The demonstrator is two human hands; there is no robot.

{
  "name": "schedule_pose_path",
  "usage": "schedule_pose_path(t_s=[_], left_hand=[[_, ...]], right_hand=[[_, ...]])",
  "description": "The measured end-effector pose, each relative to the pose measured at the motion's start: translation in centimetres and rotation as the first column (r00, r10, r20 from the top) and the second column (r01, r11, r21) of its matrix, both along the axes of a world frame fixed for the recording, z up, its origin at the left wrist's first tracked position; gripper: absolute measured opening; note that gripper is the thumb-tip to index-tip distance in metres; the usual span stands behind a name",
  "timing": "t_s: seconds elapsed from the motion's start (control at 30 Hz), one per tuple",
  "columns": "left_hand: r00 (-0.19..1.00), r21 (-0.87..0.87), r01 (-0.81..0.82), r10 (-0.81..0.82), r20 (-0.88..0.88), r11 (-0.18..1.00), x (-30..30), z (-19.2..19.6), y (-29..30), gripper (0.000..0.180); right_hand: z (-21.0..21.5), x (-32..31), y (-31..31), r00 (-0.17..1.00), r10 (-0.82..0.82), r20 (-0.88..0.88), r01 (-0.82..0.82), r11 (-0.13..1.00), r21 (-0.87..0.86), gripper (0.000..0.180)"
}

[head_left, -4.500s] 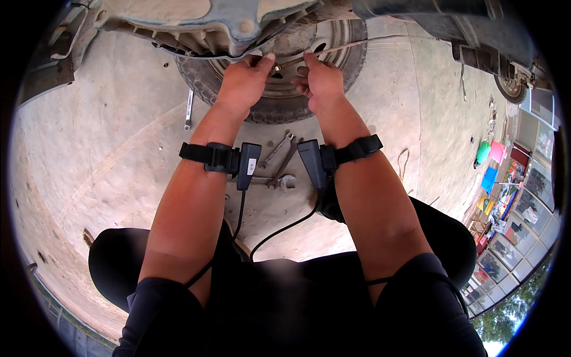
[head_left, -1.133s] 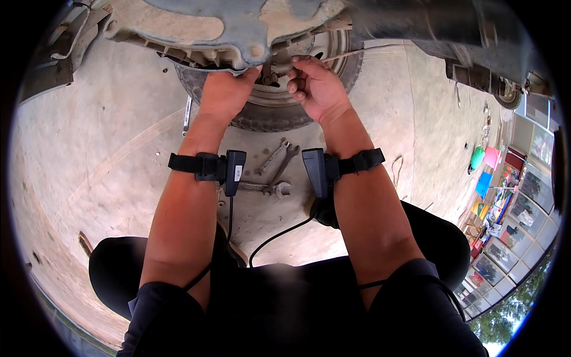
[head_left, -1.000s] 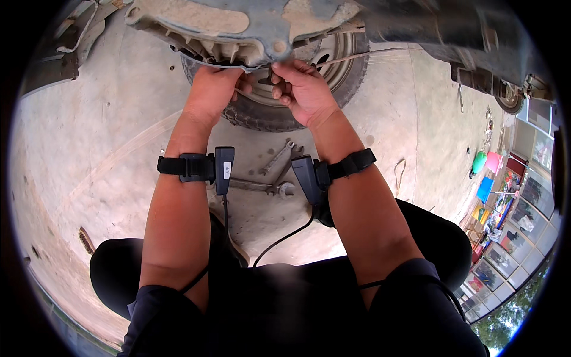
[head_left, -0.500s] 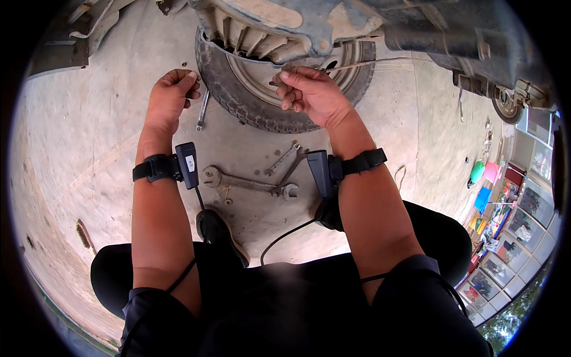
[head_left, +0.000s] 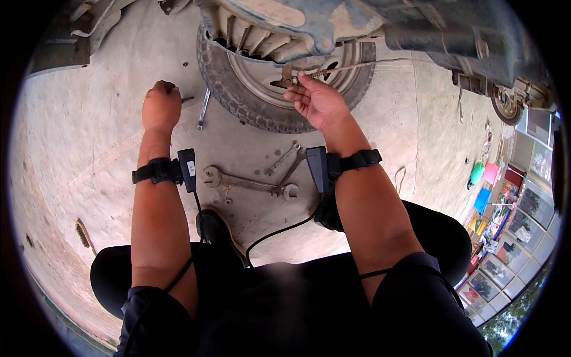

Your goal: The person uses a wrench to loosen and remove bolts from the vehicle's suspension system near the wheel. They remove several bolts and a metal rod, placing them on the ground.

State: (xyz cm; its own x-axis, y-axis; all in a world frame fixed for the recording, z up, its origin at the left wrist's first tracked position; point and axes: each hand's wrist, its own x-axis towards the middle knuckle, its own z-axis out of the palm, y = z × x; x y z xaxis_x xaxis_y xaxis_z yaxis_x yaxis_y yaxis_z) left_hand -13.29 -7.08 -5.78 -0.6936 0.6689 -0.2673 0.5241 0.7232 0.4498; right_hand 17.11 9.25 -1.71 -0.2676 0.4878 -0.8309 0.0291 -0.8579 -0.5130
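My right hand (head_left: 315, 100) is raised to a small rusty metal bracket (head_left: 287, 79) on a thin cable under the vehicle's underside (head_left: 309, 30), fingertips pinching it. My left hand (head_left: 160, 106) is lowered to the concrete ground (head_left: 89, 149), fingers curled around a small dark part next to a slim wrench (head_left: 203, 109). A dusty tyre with its rim (head_left: 262, 89) lies flat on the ground just beyond both hands. Each wrist carries a black strap with a small device.
A large open-ended spanner (head_left: 250, 183) and two smaller wrenches (head_left: 285, 162) lie on the ground between my forearms. My shoe (head_left: 214, 229) sits below them. A vehicle wheel (head_left: 508, 107) stands at far right, with colourful goods (head_left: 485, 178) beyond.
My left hand has left the underside and dropped left onto the ground. My right hand stays on the bracket. The view has tilted down, bringing the spanners into sight.
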Motion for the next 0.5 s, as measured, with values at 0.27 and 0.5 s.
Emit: schedule_pose_path(t_s=[0.27, 0.5], left_hand=[[0.984, 0.168, -0.121, 0.096, 0.147, 0.978, 2.5, 3.0, 2.7, 0.028], [0.968, 0.23, -0.161, 0.107, 0.228, 0.96, 3.4, 2.3, 3.7, 0.029]], right_hand=[[-0.6, 0.0, -0.2, 0.999, -0.038, -0.023, 0.039, 0.999, 0.036, 0.023], [0.5, -0.7, -0.9, 0.998, -0.031, -0.063, 0.03, 0.999, -0.026, 0.019]])
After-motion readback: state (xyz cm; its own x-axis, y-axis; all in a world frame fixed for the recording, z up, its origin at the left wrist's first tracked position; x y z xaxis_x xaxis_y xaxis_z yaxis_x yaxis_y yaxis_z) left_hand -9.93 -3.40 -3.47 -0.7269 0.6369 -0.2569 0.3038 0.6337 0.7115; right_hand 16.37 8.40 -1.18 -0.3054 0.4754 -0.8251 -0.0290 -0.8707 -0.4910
